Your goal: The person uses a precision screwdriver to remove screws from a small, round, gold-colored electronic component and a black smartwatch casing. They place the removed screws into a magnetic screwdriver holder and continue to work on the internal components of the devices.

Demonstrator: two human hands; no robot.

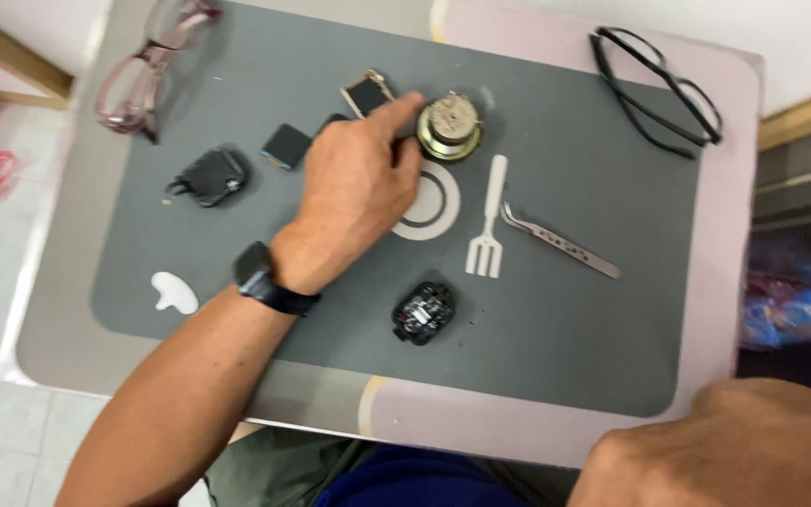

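Left hand [360, 188] loosely curled, index fingertip touching round brass mechanism [450, 125]; tweezers [560, 241] to its right. Right hand [734, 446] at frame corner, grip indeterminate.

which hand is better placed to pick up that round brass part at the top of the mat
The left hand. Its fingertips already reach the round brass part on the grey mat. The right hand is low at the near table edge, far from it.

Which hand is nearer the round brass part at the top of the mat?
Left. The left hand reaches over the mat, fingertips touching the round brass part. The right hand sits at the near table edge, well away from it.
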